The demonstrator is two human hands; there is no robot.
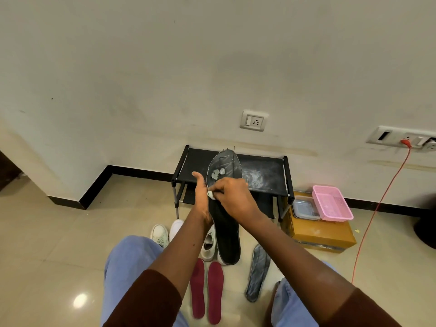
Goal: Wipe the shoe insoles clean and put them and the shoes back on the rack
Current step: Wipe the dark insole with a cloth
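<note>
A person's left hand grips a black insole in front of the rack, while the right hand pinches a white wipe against it; red insoles lie on the floor.

An off-white wall, scuffed and smudged, fills the upper view. A black skirting runs along its foot and steps round a corner on the left. The floor is glossy beige tile — a bright glare spot shows near the bottom left. A switch-and-socket plate sits low on the wall. A second panel to the right has an orange cable plugged in, trailing down to the floor. A black shoe rack stands against the wall — a cardboard box just beside it.
</note>
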